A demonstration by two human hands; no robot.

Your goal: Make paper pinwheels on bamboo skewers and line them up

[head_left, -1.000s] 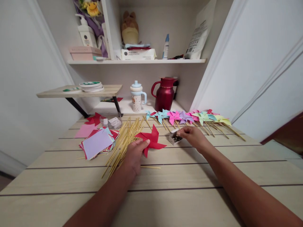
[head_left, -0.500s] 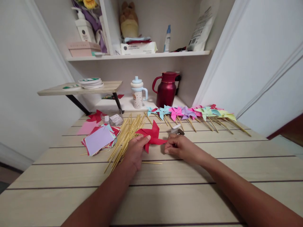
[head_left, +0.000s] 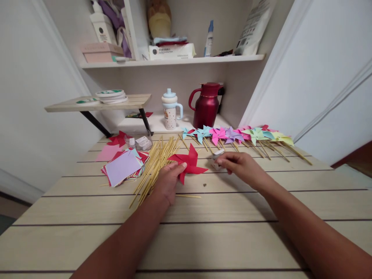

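A red paper pinwheel [head_left: 190,162] with folded blades is pinched between the thumb and fingers of my left hand [head_left: 170,180], above the table. To its right, my right hand [head_left: 236,164] has its fingers closed at the edge of a small whitish box [head_left: 217,159]. My fingers partly cover that box, and its contents are hidden. A tiny brass-coloured piece [head_left: 205,185] lies on the table between my hands. Many thin wooden sticks [head_left: 158,162] lie in a loose pile beside my left hand. One single stick [head_left: 188,196] lies just in front of it.
Finished pinwheels [head_left: 232,135] on sticks line the back right. At the left are stacked paper squares [head_left: 123,168], a red pinwheel [head_left: 119,138] and small clear boxes [head_left: 143,143]. Behind stand a cup [head_left: 170,112], a red jug [head_left: 207,106] and a small raised shelf [head_left: 133,101].
My right hand has moved away from the pinwheel, right and back to the small box. The tiny brass-coloured piece now shows on the table. My left hand keeps the pinwheel; the view has shifted slightly.
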